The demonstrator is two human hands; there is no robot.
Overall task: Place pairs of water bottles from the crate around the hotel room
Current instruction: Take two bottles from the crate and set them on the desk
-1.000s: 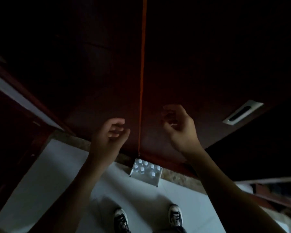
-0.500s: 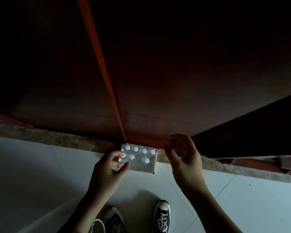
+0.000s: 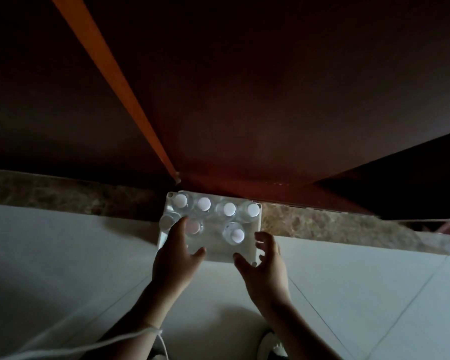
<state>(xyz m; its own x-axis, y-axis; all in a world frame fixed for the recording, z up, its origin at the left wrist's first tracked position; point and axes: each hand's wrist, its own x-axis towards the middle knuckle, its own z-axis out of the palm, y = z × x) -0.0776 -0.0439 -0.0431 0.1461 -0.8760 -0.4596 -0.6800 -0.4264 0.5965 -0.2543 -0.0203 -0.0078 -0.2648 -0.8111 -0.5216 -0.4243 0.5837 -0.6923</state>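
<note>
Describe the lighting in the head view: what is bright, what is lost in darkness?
Head view: dim overall; the white caps in the crate glow brightest, the floor tiles read pale grey, the wooden door sinks into near-black, and both hands, left hand and right hand, are shadowed.

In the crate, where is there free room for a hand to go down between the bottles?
The crate has bare room in its near row: one gap between the left hand and the near right bottle, another at the near right corner by the right hand. The far row of four bottles against the dark wooden panel is crowded.
</note>
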